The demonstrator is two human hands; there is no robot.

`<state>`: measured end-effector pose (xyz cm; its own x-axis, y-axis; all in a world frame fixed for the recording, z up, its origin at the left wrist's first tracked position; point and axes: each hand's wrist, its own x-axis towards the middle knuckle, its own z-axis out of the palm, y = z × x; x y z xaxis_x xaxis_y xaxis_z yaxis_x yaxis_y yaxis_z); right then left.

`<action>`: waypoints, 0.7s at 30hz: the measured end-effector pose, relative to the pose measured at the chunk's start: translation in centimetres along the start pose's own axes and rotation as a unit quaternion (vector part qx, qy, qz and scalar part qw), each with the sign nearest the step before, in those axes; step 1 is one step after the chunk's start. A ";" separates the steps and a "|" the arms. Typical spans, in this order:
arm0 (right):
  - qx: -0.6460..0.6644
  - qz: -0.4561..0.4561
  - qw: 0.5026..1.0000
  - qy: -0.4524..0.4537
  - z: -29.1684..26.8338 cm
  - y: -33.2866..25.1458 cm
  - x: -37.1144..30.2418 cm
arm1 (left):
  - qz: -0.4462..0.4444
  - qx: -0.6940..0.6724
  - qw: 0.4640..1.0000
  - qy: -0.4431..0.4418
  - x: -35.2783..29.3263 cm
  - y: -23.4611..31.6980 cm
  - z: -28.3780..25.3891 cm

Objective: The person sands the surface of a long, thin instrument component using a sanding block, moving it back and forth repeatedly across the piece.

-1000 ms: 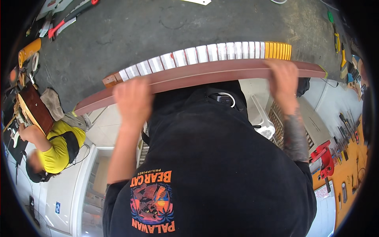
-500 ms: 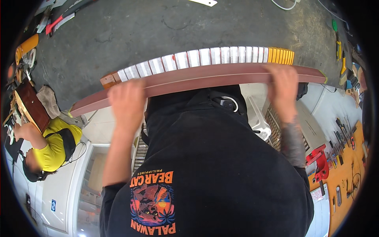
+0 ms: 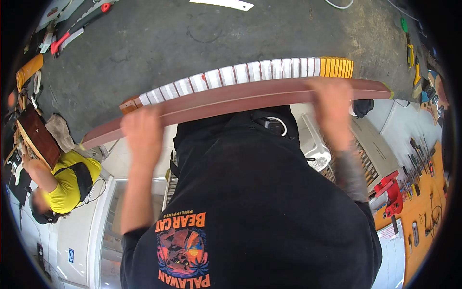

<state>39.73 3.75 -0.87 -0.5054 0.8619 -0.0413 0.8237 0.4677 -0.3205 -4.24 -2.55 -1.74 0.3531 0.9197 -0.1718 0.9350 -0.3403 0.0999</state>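
A long reddish-brown bar lies crosswise along the near edge of the workbench, with a pale line along its length and yellowish-green ends. My left hand, slightly blurred, is closed over its left part. Farther along, my right hand grips the right part, also smeared by motion. Both sets of fingertips are partly hidden. Directly beyond the bar runs a row of silvery-white blocks, continued at the right by narrower yellow blocks. A brown wooden block sits at the row's left end.
The dark grey workbench carries a white strip at its far side. Red-handled tools lie far left, pliers far right. A person in a yellow shirt works at left. A red clamp hangs at right.
Both hands have shifted a little to the left within the picture, still on the bar. The bar, blocks and bench also appear slightly farther left. The grip looks the same.
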 end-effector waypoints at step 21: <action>-0.019 0.005 1.000 -0.002 -2.6 6.3 -2.4 | 0.026 -0.061 0.996 -0.057 5.0 6.6 -1.4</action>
<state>46.83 5.18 -0.30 -0.4979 0.8659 -0.0472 0.8376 0.4661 -0.2848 3.65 0.06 -0.52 0.4088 0.8711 -0.2721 0.9069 -0.3542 0.2284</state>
